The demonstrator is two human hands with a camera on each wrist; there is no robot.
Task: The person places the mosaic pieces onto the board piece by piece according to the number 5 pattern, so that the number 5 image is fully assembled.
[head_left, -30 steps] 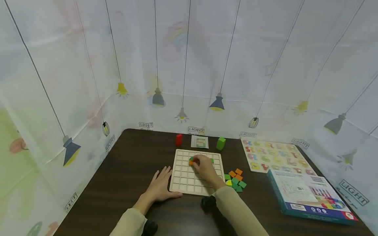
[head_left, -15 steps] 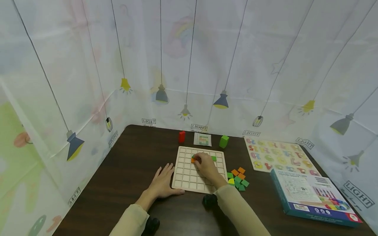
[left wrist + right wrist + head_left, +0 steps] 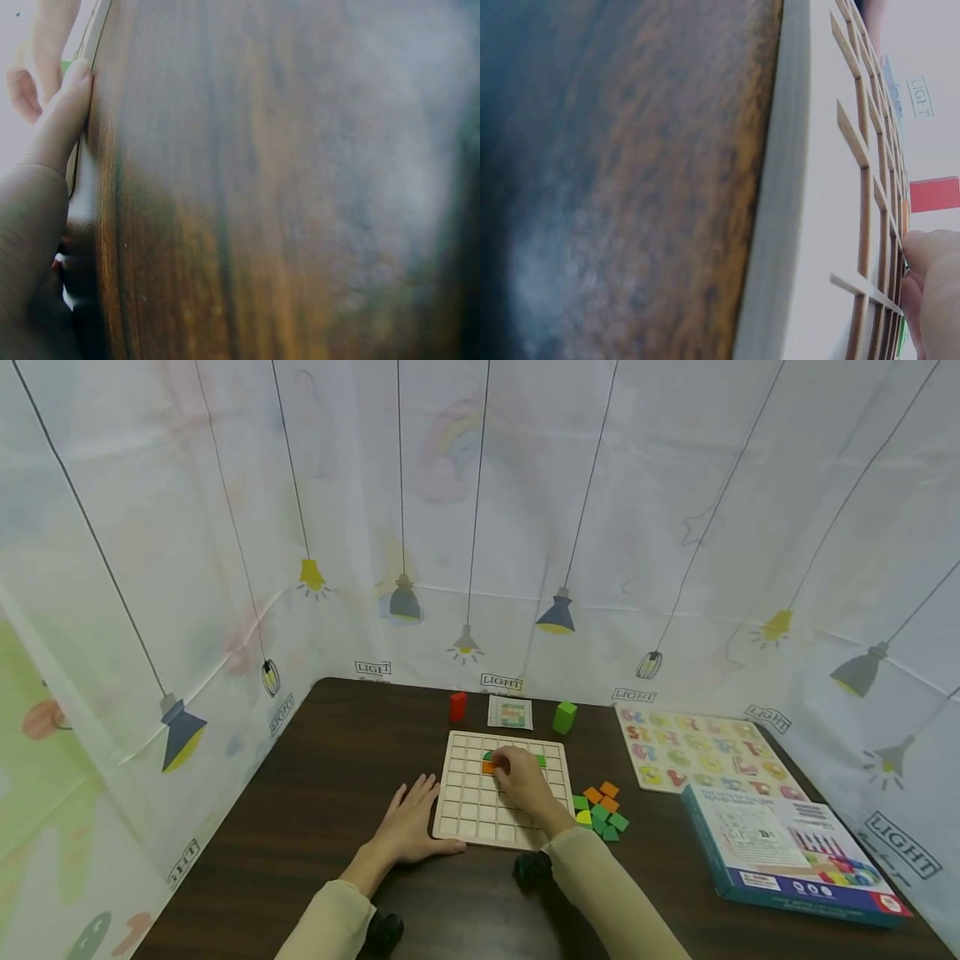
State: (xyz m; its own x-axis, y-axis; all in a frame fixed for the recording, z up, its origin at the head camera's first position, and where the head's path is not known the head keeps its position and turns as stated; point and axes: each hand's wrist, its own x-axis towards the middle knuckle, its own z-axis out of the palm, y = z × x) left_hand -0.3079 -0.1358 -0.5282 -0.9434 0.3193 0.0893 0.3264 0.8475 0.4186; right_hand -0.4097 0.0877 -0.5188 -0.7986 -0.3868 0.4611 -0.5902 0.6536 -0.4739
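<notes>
My right hand [image 3: 522,783] reaches over the pale wooden grid board [image 3: 468,810], thumb and fingertips pinching at a small orange tile [image 3: 487,767] in its upper part. Just behind that tile shows a dark green piece [image 3: 487,756], and a green tile [image 3: 541,761] sits to the right of the knuckles. In the right wrist view the bent fingers [image 3: 922,247] meet the board beside the orange; they hide part of what lies under them. My left hand [image 3: 408,821] lies spread on the table at the board's left edge, its thumb [image 3: 71,82] along the near corner.
Loose green, orange and yellow tiles [image 3: 600,814] lie right of the board. Behind it stand a red block [image 3: 457,707], a pattern card [image 3: 511,712] and a green block [image 3: 565,717]. A number puzzle board [image 3: 697,752] and a blue-edged box [image 3: 795,860] occupy the right side.
The head view shifts slightly. The right hand stays over the same spot on the board, and a little more of the orange tile shows beside its fingertips. The left hand keeps its place.
</notes>
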